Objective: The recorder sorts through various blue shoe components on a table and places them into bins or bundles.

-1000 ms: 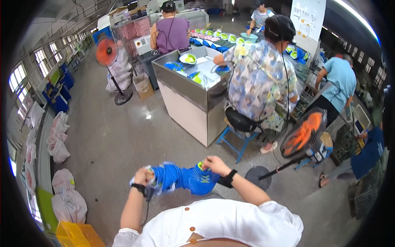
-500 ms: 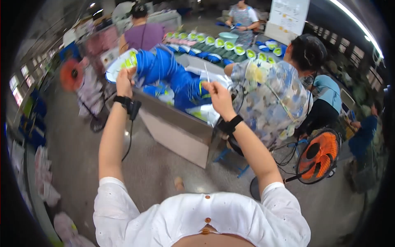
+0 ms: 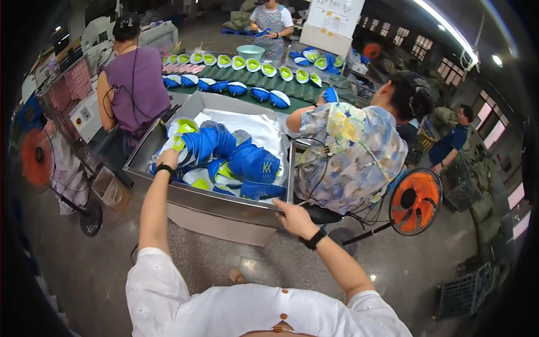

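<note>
A nested stack of blue shoe uppers [image 3: 210, 140] with lime-green and white linings lies in a metal-rimmed bin [image 3: 224, 203]. My left hand [image 3: 168, 159] is closed on the lime-green end of this stack, at the bin's left side. Loose uppers [image 3: 261, 171] lie at the stack's right end and below it, on a white sheet [image 3: 255, 126]. Over the bin's near right corner, my right hand [image 3: 297, 219] is off the uppers, its index finger stretched out and nothing visible in it. Some of its fingers are hidden.
Beyond the bin, a green table [image 3: 247, 102] carries rows of uppers. A co-worker in a flowered top [image 3: 353, 151] sits close on the right, another in purple [image 3: 137, 90] at the left. Orange fans [image 3: 415, 201] stand on both sides; a cardboard box [image 3: 109, 188] is on the floor.
The blue stack, earlier raised between both hands, has come down into the bin. My right hand has let go and drawn back toward me; my left hand stays at the stack's end.
</note>
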Available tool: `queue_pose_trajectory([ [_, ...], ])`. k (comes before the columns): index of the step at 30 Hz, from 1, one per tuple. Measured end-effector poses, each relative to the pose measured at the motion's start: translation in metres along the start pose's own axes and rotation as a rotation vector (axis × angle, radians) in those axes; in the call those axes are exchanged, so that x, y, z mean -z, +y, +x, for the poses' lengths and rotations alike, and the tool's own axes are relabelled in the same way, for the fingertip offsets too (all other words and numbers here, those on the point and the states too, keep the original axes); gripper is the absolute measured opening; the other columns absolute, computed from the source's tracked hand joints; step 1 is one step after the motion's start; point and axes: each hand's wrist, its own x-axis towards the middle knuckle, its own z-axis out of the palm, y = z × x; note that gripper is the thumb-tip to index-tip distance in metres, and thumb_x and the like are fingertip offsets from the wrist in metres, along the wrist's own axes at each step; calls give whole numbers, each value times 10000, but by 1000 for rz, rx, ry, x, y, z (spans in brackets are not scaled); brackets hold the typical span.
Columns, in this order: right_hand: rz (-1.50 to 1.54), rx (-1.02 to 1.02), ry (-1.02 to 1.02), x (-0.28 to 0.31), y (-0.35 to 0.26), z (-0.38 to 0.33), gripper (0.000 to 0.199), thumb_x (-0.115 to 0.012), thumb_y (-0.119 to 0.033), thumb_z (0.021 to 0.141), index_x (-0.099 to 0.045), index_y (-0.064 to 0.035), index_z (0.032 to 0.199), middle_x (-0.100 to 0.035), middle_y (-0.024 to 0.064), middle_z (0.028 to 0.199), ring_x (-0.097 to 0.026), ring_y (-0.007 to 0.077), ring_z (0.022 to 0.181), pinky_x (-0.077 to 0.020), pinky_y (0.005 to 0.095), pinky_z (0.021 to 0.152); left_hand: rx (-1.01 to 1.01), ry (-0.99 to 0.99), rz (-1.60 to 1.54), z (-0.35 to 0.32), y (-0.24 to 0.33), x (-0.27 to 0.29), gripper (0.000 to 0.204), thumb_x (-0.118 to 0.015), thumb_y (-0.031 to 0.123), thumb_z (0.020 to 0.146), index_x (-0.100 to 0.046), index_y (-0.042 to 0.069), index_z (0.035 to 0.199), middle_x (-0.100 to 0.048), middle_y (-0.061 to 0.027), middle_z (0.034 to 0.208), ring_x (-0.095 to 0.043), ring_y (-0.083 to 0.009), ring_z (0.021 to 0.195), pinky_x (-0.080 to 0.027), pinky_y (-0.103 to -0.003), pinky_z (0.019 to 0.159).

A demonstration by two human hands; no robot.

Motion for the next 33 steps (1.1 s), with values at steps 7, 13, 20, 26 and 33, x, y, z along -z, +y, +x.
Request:
queue_pose_trajectory([
  [7,392,-118,-70,-54,-15,-172,393,-534,-114,787,-483,-63,1174,-586,163,1019,-568,314,923,-448,354,781,-83,1071,-1492,-141,15,144,179,-417,102,841,-448,46,674,-473,-24,680,-384,-83,554,-316,-218,527],
  [13,1008,-390,680,-80,-8,-355,372,-427,-185,896,-396,-35,1235,-491,112,1196,-549,93,567,-434,215,492,-1020,-2,-1001,-427,237,115,151,-438,128,840,-557,91,755,-499,-65,664,-506,-218,611,-403,-373,590],
  [20,1152,-554,802,-28,-6,-554,373,-370,-321,916,-489,-23,1107,-585,153,1003,-552,128,551,-384,204,414,-1977,-1060,-571,-711,387,37,163,-501,243,817,-584,104,794,-597,-99,727,-579,-282,651,-451,-383,551],
  [26,1535,-767,877,-14,25,-670,366,-352,-303,910,-533,15,911,-562,110,612,-501,150,476,-351,223,431,-1742,-843,-800,-729,517,15,213,-504,296,841,-604,113,798,-576,-107,617,-551,-309,522,-427,-385,466],
  [33,1049,-1381,982,49,129,-780,115,-591,-145,801,-591,-46,742,-509,-8,572,-426,72,482,-325,200,453,-1622,-790,-329,-730,653,-142,261,-484,348,835,-612,121,825,-604,-125,701,-578,-339,650,-444,-430,570],
])
